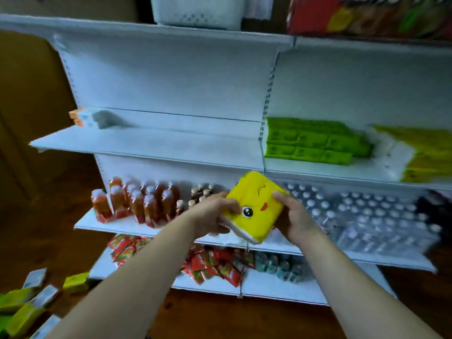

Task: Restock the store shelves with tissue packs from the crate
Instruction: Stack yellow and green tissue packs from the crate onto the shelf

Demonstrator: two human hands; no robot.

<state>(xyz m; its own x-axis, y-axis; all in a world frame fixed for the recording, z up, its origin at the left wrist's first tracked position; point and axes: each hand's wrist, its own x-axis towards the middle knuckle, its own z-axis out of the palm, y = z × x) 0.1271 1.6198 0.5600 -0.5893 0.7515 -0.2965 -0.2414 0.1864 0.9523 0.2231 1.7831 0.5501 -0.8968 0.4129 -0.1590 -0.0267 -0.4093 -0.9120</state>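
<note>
A yellow tissue pack [254, 206] with a cartoon winking face is held in the air in front of the white shelving. My left hand [212, 215] grips its left side and my right hand [294, 217] grips its right side. The pack is tilted, its white end pointing down toward me. Above it, the left part of the middle shelf [146, 143] is mostly bare. Green tissue packs [313, 143] and yellow tissue packs [425, 155] are stacked on the right part of that shelf. More green and yellow packs [24, 304] lie at the bottom left.
Red sauce bottles [137, 201] and clear water bottles [371, 216] fill the shelf behind my hands. Red snack packets [210, 263] lie on the lowest shelf. A white basket [198, 11] and a red carton [367, 15] sit on top. An orange-and-white box [83, 117] stands at the middle shelf's left end.
</note>
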